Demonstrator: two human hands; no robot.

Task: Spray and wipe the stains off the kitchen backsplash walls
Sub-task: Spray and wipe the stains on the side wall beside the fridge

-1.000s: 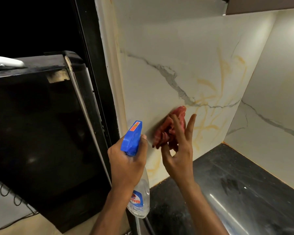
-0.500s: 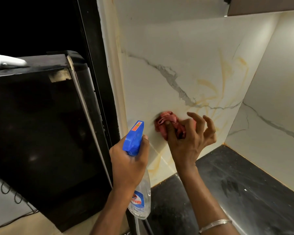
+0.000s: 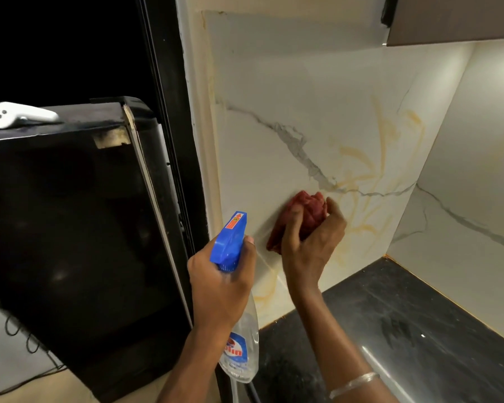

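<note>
My left hand (image 3: 220, 282) grips a clear spray bottle (image 3: 240, 341) by its neck, below the blue trigger head (image 3: 229, 238), whose nozzle points at the wall. My right hand (image 3: 310, 242) holds a bunched red cloth (image 3: 300, 216) and presses it against the white marble backsplash (image 3: 288, 126). Yellow-orange stain streaks (image 3: 367, 175) run over the wall to the right of the cloth and above it, and a fainter streak (image 3: 266, 289) lies below my hand near the counter.
A black glossy counter (image 3: 405, 330) meets the backsplash and a second marble wall (image 3: 477, 170) on the right. A black fridge (image 3: 70, 228) stands to the left with a white controller (image 3: 21, 114) on top. A dark cabinet (image 3: 454, 18) hangs overhead.
My right hand has gathered the cloth from spread fingers into a curled grip and shifted it slightly along the wall. The left hand with the bottle has stayed nearly still.
</note>
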